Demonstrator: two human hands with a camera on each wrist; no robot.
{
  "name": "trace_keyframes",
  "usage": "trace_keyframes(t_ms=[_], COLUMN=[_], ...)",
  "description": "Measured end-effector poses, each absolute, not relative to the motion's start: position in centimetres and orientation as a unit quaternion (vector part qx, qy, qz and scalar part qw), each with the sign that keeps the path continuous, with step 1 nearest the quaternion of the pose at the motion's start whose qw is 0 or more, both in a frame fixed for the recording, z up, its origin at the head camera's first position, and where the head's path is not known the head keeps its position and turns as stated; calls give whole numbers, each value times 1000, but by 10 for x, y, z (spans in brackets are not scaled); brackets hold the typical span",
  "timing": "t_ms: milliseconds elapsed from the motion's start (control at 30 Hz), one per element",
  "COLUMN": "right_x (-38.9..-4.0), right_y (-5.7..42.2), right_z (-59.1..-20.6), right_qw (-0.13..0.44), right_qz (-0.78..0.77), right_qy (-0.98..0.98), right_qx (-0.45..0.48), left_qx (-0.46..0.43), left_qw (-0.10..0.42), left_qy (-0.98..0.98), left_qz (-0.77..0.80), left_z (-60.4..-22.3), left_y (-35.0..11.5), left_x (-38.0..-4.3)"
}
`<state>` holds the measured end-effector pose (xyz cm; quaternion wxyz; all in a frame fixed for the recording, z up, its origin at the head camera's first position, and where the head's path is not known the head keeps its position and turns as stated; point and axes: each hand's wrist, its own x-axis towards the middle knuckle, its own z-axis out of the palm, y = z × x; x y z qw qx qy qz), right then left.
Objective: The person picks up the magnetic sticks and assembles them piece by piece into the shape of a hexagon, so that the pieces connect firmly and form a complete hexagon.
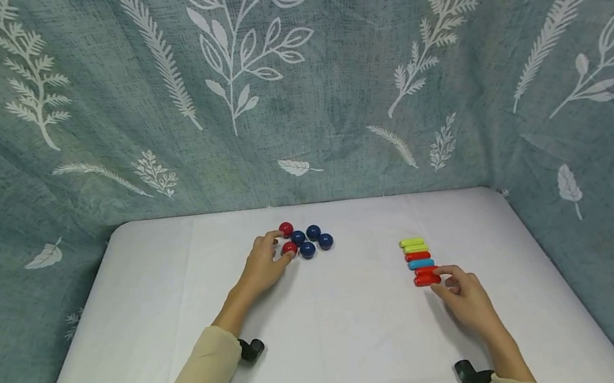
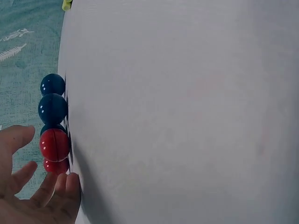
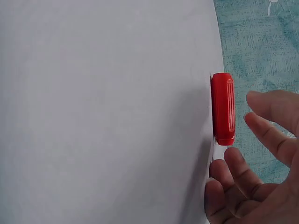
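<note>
Two glossy red balls (image 1: 286,228) and several dark blue balls (image 1: 314,232) form a cluster at the back of the table, left of centre. My left hand (image 1: 263,265) is at the left side of this cluster, fingers and thumb spread around the red balls. In the left wrist view, a gap shows between the thumb and the nearer red ball (image 2: 54,145). To the right lies a column of short ridged plastic cylinders: yellow-green (image 1: 412,242), red (image 1: 427,280) and blue (image 1: 421,264). My right hand (image 1: 468,303) is beside the nearest red cylinder (image 3: 223,108), its thumb and fingers apart.
A white cloth covers the table (image 1: 350,341), which has rounded far corners. Behind and beside it hangs a green-grey curtain (image 1: 351,82) with white leaf prints. Black wrist devices (image 1: 252,350) sit at both sleeves.
</note>
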<state>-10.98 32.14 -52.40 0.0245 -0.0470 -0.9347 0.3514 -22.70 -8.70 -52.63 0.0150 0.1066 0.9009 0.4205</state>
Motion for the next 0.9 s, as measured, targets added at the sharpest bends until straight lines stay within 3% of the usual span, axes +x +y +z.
trace_keyframes(t_ms=[267, 900], right_x=[-112, -113], right_y=[323, 321], right_z=[-529, -530], right_qw=[-9, -21], right_qz=[353, 342], right_qy=[-933, -936], right_qx=[-75, -79], left_qx=[100, 105], left_qw=[23, 29], left_qy=[908, 933], left_qz=[405, 343], left_z=[-531, -534], left_y=[-86, -80], left_x=[-228, -234])
